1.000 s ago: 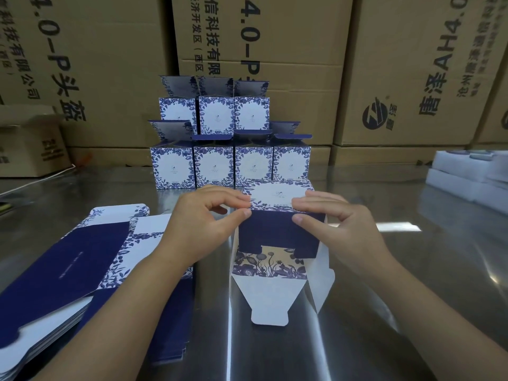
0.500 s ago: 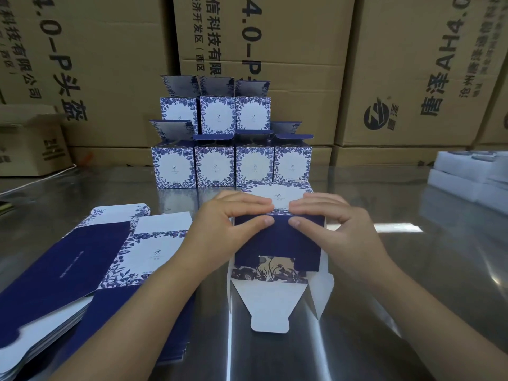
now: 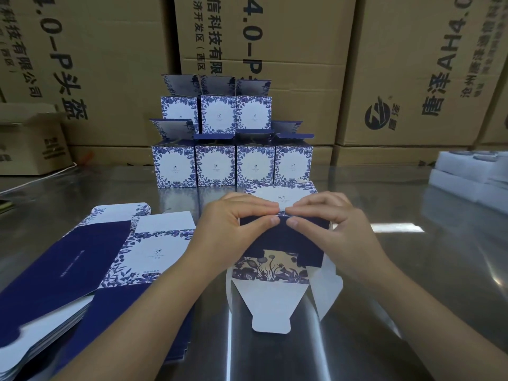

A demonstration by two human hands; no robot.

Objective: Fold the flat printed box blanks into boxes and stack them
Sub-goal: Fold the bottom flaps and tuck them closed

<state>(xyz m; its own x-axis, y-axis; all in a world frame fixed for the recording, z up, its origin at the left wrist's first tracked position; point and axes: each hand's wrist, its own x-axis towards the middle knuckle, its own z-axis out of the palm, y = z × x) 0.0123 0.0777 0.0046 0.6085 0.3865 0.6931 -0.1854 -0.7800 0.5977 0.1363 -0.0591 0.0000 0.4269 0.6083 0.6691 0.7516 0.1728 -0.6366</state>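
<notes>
On the shiny table (image 3: 412,270), just before the stacked boxes (image 3: 233,163), the left hand (image 3: 231,229) and right hand (image 3: 339,229) are pinching the half-folded box (image 3: 270,268) along its upper fold, hiding that edge, while flat blanks (image 3: 82,257) are running off-frame at left.

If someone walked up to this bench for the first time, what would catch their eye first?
Probably the two-tier stack of finished boxes at the back centre, four below and three above, all blue-and-white floral. Next, the left hand and right hand pinching the top fold of a half-folded box in the middle, with the pile of flat blanks to its left.
</notes>
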